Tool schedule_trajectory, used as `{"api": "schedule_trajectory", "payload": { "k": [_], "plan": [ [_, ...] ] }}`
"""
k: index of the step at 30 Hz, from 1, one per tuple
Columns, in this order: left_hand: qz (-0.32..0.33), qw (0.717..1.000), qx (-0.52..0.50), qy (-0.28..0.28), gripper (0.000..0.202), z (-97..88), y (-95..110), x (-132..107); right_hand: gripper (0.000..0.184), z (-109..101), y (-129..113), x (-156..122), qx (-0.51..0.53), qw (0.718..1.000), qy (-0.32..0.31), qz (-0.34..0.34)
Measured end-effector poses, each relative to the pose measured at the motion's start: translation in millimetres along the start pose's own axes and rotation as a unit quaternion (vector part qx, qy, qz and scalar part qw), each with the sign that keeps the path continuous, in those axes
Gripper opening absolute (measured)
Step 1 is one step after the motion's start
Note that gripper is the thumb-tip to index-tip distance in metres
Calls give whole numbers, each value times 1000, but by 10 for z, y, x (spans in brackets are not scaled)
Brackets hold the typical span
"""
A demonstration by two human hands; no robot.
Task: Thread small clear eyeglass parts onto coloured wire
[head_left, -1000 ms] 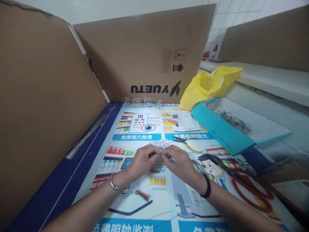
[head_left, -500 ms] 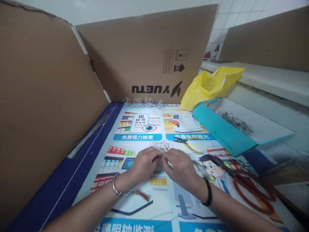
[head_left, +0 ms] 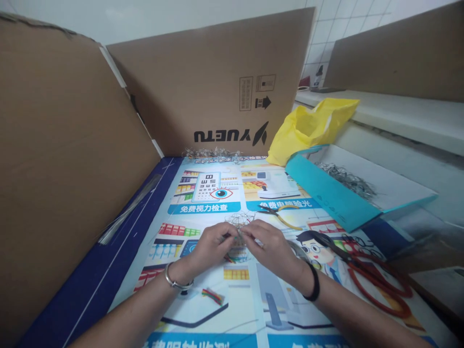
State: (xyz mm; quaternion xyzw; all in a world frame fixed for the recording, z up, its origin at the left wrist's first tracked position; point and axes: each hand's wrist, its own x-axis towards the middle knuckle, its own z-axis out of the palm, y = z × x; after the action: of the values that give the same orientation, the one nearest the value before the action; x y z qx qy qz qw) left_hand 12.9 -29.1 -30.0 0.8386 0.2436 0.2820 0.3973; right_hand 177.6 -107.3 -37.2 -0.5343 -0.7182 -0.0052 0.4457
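Observation:
Over the middle of the printed sheet, my left hand (head_left: pixel 212 244) and my right hand (head_left: pixel 270 247) face each other with their fingertips almost meeting. Thumb and fingers of both are pinched; what lies between them is too small and too hidden to make out. Just beyond the fingertips is a loose tangle of thin silvery wire (head_left: pixel 239 220). Some coloured strands show under the left fingers. Nearer me, a short bundle of red, yellow and green strands (head_left: pixel 212 296) rests on the sheet. Pliers with yellow handles (head_left: pixel 281 216) lie beyond my right hand.
Large red-handled scissors (head_left: pixel 377 280) lie at the right. Behind them stands a turquoise box (head_left: pixel 337 200) holding tangled wire, beside a yellow bag (head_left: pixel 308 128). Straight wires (head_left: pixel 126 212) lie at left. Cardboard panels (head_left: pixel 203 87) enclose the left and back, with wire pieces (head_left: pixel 213 153) along the back panel.
The fingertips have parted slightly, and my left hand has shifted a little left and down. Both hands stay pinched. The whole view has moved slightly.

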Motion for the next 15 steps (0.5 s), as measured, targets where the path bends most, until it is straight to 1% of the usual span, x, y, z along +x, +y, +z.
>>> {"api": "schedule_trajectory", "payload": {
  "k": [5,10,12,15],
  "plan": [
    [5,1000,2,-8,13,6,-29,6,16,-39,-4,9,-25,999,-22,-35],
    [8,1000,21,-18,16,5,-23,4,17,-80,-42,34,-88,990,-38,-100],
    [4,1000,21,-23,15,-2,-9,8,18,-71,-49,39,-92,990,-43,-98],
    [-14,1000,2,-27,14,-16,24,21,17,-32,-42,38,-76,994,-35,-64]
  ]
}}
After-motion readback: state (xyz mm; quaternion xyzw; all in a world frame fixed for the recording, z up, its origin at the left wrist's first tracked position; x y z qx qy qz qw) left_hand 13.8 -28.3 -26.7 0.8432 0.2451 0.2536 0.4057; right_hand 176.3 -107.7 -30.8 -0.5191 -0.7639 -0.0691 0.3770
